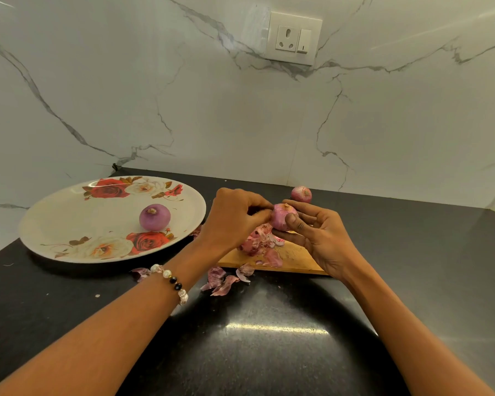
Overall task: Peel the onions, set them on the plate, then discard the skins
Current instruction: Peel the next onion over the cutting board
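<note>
Forearms come in from the near edge, yours, both bare, the left one wearing a beaded bracelet point(170, 282) at the wrist. Beneath them runs the dark bench point(269, 338), with a streak of light on its polished top. A little farther out, loose skins point(223, 281) lie on the bench in a small scatter, with one more scrap point(140, 273) off to the left near the plate's rim. Behind those sits one wooden cutting board point(292, 260), carrying a heap of pink peelings point(259, 241).

Your two hands meet above the board. Your right hand point(320, 238) cups the onion in hand point(283, 216), thumb curled over its front and fingers wrapped behind, while your left hand point(235, 218) pinches at the onion's left side with bunched fingertips. This onion keeps most of its papery skin.

Count three onions in all. The second, a peeled onion point(155, 217), smooth and purple, rests on the single floral plate point(69, 224) to your left, toward its right side. The third, an unpeeled onion point(301, 194), sits alone on the bench beyond your hands, close to the wall.

Farthest off rises the marble wall point(183, 110), with one socket plate point(293, 38) set in it.
</note>
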Action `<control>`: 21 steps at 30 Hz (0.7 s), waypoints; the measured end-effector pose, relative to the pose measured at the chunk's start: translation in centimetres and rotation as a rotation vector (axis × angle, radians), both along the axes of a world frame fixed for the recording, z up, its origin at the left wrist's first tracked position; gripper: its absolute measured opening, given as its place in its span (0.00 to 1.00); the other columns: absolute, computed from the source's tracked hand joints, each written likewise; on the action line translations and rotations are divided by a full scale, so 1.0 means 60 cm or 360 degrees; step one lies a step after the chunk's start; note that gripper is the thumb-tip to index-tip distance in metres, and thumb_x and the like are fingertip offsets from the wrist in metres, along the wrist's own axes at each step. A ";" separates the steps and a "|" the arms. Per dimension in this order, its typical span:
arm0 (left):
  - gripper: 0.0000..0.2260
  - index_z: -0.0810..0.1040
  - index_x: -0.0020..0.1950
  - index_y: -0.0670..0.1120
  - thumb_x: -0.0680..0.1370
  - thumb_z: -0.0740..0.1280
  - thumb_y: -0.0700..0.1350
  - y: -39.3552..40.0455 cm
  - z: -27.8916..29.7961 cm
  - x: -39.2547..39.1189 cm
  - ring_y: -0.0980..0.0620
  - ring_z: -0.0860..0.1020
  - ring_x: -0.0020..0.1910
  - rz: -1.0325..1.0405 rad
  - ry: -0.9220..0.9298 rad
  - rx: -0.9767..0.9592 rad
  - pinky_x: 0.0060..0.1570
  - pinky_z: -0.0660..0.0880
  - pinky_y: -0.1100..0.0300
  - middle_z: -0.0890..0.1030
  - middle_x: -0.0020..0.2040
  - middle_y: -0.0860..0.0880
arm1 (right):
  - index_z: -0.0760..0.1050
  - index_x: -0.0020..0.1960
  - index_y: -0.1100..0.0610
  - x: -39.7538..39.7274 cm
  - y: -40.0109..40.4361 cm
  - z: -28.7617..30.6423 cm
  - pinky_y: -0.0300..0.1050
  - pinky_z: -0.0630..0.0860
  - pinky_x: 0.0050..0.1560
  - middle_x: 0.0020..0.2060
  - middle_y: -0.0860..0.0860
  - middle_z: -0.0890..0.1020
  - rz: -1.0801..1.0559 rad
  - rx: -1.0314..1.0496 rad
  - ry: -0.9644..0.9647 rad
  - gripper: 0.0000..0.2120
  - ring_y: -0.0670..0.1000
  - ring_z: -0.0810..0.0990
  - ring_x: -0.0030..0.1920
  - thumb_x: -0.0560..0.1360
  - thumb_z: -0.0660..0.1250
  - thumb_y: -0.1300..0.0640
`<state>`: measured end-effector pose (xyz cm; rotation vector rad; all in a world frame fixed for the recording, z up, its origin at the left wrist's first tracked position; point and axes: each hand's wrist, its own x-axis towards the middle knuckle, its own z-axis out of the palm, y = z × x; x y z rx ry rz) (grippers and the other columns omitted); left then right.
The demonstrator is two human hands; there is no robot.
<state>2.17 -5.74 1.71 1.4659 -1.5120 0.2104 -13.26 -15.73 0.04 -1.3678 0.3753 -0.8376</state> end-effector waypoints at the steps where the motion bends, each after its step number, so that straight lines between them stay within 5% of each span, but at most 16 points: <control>1: 0.07 0.85 0.50 0.43 0.73 0.73 0.42 0.000 -0.002 0.001 0.54 0.82 0.40 -0.0006 -0.0098 -0.0012 0.44 0.78 0.65 0.86 0.43 0.47 | 0.74 0.63 0.67 -0.001 0.000 0.000 0.49 0.83 0.47 0.54 0.62 0.83 -0.0001 0.0004 0.0001 0.24 0.59 0.85 0.52 0.68 0.69 0.61; 5: 0.07 0.85 0.46 0.40 0.73 0.71 0.42 -0.002 -0.010 0.000 0.49 0.82 0.36 0.0035 -0.0409 -0.0059 0.38 0.81 0.53 0.85 0.39 0.44 | 0.74 0.63 0.67 0.001 0.001 -0.004 0.49 0.83 0.47 0.54 0.62 0.83 -0.0004 -0.0010 0.0014 0.25 0.60 0.85 0.52 0.68 0.70 0.60; 13: 0.08 0.79 0.41 0.40 0.71 0.75 0.43 -0.004 -0.014 -0.005 0.46 0.78 0.30 0.0247 -0.0800 -0.0086 0.27 0.78 0.55 0.80 0.35 0.44 | 0.75 0.63 0.64 0.005 0.003 -0.004 0.52 0.83 0.50 0.54 0.60 0.84 -0.0041 -0.0114 0.0053 0.24 0.59 0.84 0.53 0.68 0.70 0.61; 21: 0.07 0.76 0.49 0.42 0.78 0.64 0.45 -0.009 -0.012 0.002 0.51 0.72 0.38 0.0227 -0.0570 0.0136 0.35 0.73 0.54 0.74 0.43 0.50 | 0.74 0.63 0.64 0.004 0.002 -0.004 0.51 0.83 0.49 0.53 0.60 0.84 -0.0009 -0.0148 0.0068 0.23 0.60 0.85 0.52 0.69 0.70 0.62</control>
